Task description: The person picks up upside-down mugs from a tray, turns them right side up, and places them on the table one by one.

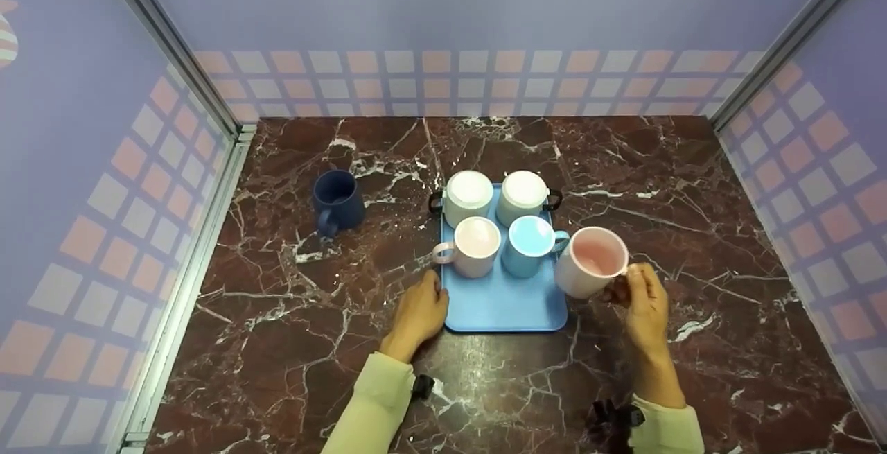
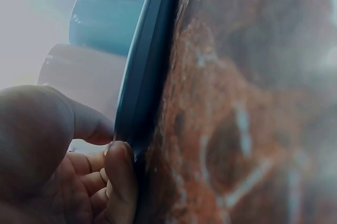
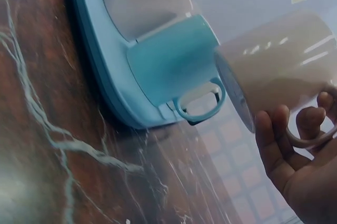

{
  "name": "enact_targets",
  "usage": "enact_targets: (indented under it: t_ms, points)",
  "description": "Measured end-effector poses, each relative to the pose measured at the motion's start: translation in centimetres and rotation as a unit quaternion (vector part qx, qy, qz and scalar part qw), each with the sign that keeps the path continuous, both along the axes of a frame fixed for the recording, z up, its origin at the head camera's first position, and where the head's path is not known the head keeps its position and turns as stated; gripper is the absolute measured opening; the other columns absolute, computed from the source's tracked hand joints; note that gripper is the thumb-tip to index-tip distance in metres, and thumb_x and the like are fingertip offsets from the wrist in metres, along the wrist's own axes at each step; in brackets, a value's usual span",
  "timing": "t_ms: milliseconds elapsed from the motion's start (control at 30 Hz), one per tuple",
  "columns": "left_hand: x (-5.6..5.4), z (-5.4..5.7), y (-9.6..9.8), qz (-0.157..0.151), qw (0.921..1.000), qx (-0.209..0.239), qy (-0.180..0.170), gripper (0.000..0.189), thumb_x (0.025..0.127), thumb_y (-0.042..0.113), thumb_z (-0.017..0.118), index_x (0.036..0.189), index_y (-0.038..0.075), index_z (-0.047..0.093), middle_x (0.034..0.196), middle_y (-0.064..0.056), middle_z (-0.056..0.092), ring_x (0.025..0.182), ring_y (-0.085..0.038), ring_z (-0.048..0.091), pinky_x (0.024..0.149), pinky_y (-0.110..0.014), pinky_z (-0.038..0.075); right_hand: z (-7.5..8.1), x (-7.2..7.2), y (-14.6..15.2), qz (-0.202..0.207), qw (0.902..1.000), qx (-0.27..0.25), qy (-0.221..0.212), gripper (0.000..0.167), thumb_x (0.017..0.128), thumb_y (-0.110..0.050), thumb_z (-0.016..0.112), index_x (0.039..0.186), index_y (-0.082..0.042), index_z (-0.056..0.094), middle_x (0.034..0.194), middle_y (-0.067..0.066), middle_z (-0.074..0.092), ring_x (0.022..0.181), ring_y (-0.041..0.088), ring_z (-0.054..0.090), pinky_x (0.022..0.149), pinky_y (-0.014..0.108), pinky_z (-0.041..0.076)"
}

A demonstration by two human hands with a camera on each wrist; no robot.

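"At the right edge of the tray, what do I have in the right hand?"

"The pink mug, by its handle. From my end I see the fingers curled closely about the loop, with fingertips against the mug's wall. I'd guess that contact keeps it from swinging on its handle."

"Is it set down?"

"I read it as raised: my right wrist view shows its underside, tipped, away from the table. Whether it brushes the blue mug I can't tell. Its mouth faces up, unlike those on the tray."

"Those I see bottoms up: two white mugs at the back, the pale mug and the blue one in front. Why the handles outward?"

"To my mind, so the bodies can stand close and each loop can be reached from the side."

"And the left hand?"

"Thumb and finger pinch the tray's left rim, with only the rim between them. I'd say that steadies it. The dark mug stands mouth up, well apart to the left, and neither hand touches it."
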State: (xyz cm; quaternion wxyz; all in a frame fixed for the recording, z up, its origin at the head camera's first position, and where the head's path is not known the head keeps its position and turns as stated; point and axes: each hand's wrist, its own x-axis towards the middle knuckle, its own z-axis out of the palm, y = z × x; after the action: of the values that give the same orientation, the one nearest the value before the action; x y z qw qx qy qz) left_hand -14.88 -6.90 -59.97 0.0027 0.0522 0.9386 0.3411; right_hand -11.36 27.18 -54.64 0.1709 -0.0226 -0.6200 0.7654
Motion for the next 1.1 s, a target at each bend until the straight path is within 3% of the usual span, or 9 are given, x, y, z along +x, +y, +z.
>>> enact_targets:
  t_ms: [100,367,733,1100]
  points:
    - [-0.1,0.0,0.0,0.003,1.0000,0.000,-0.006,0.015,0.099,0.018,0.060,0.089,0.012,0.051,0.073,-0.005,0.056,0.063,-0.025,0.051,0.059,-0.041,0.042,0.0,-0.5,0.4,-0.030,0.9993,-0.023,-0.007,0.027,0.111,-0.012,0.042,0.089,-0.004,0.056,0.071,0.002,0.056,0.061,0.012,0.060,0.057,0.025,0.058]
    - [-0.1,-0.1,0.0,0.005,1.0000,0.004,-0.005,0.015,0.099,0.017,0.060,0.088,0.012,0.051,0.072,-0.006,0.056,0.063,-0.025,0.050,0.059,-0.042,0.042,0.3,-2.2,1.2,-0.111,0.9893,-0.076,-0.057,0.028,0.110,-0.017,0.048,0.090,-0.001,0.057,0.069,0.005,0.056,0.058,0.017,0.065,0.057,0.028,0.058]
    - [-0.2,-0.2,0.0,0.005,1.0000,0.002,-0.001,0.013,0.098,0.017,0.060,0.090,0.011,0.053,0.074,-0.007,0.057,0.064,-0.027,0.052,0.061,-0.044,0.044,-0.1,-5.1,2.5,-0.107,0.9756,-0.168,-0.094,0.025,0.109,-0.019,0.052,0.091,-0.003,0.055,0.077,0.007,0.065,0.069,0.023,0.075,0.056,0.028,0.059]
    - [-0.1,-0.3,0.0,0.007,1.0000,-0.001,0.004,0.013,0.097,0.015,0.061,0.089,0.010,0.052,0.075,-0.010,0.060,0.065,-0.032,0.056,0.061,-0.047,0.046,-1.0,-8.0,3.6,-0.100,0.9708,-0.186,-0.114,0.023,0.108,-0.020,0.053,0.093,-0.003,0.053,0.084,0.005,0.060,0.079,0.022,0.076,0.064,0.029,0.061]
